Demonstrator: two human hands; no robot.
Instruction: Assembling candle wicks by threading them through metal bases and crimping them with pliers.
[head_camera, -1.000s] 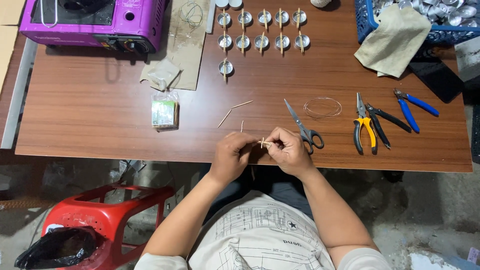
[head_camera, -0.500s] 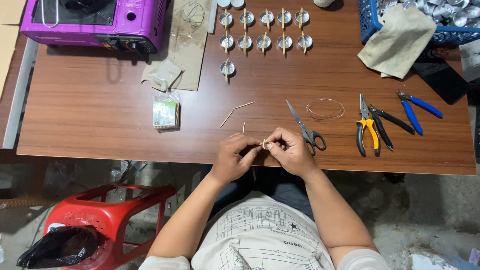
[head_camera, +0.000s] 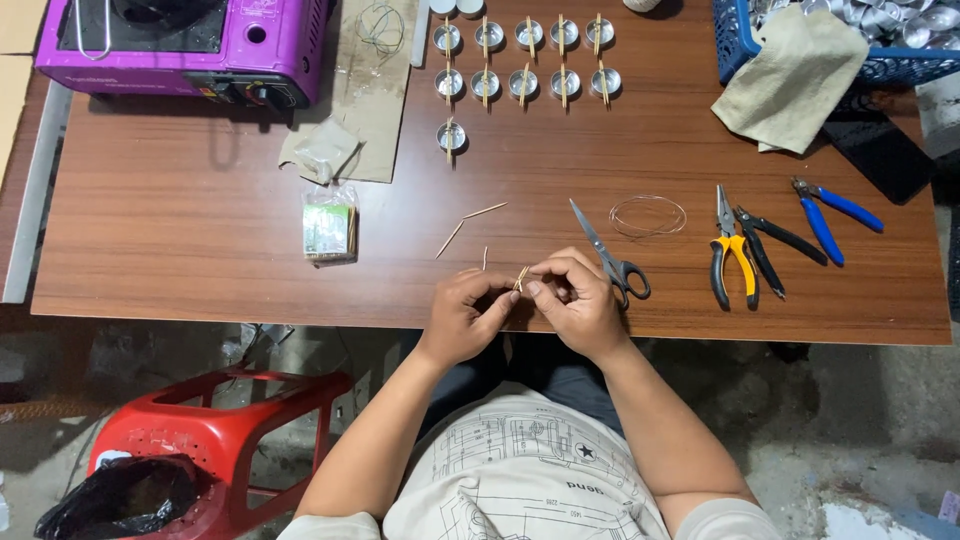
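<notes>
Both bare forearms reached forward from the person's body and angled inward, so the two hands met in front of the chest. The left hand (head_camera: 465, 315) was curled, thumb and forefinger pinched together at its inner side. The right hand (head_camera: 578, 303) sat just beside it, fingers bent and bunched, fingertips (head_camera: 534, 287) pressed toward those of the left. The fingertips of both hands touched or nearly touched. The elbows stayed low and spread outward.
</notes>
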